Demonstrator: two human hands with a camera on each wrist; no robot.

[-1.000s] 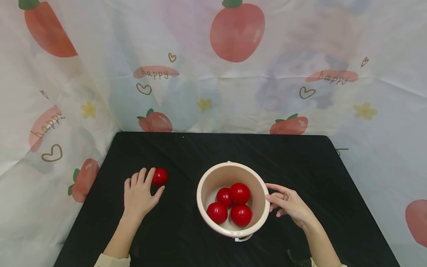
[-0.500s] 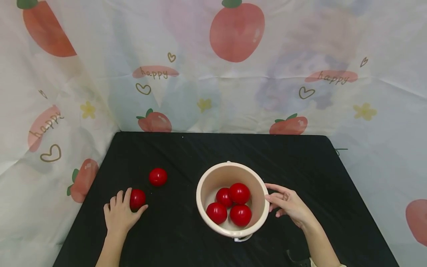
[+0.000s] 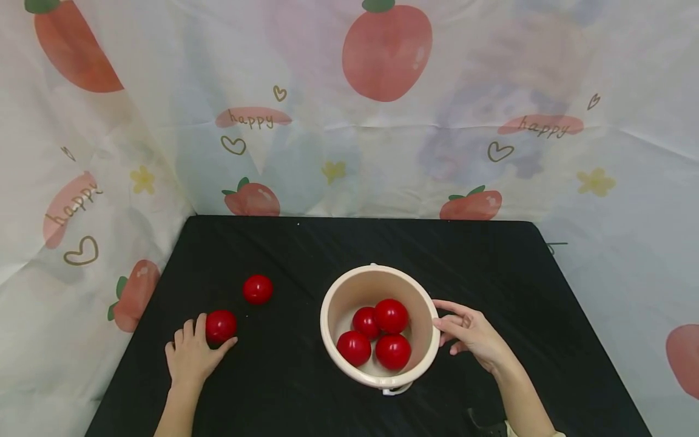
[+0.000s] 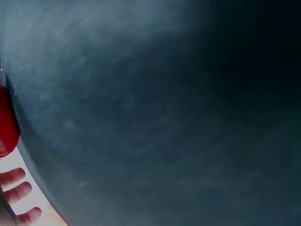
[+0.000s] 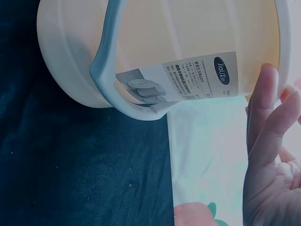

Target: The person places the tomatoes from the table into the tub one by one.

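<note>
On the black table at the left, my left hand [image 3: 188,358] is spread beside a red ball [image 3: 221,326], its index finger along the ball's left side and its thumb just below. In the left wrist view, fingertips [image 4: 19,191] and part of the red ball [image 4: 6,125] show at the left edge. With thumb and index finger, my right hand [image 3: 472,334] holds the right rim of a cream plastic bucket [image 3: 377,280]. Inside lie several red balls [image 3: 392,352]. The right wrist view shows the bucket's outer wall, its label [image 5: 202,77] and its handle [image 5: 106,70].
Another red ball [image 3: 258,289] lies farther back, between the left hand and the bucket. The black tabletop [image 3: 469,255] ends at a white cloth backdrop [image 3: 393,164] printed with fruit, which stands behind and along both sides.
My left hand has come back toward the near left, away from the farther ball to the nearer one, which has shifted slightly left. The right hand and the bucket have stayed put.
</note>
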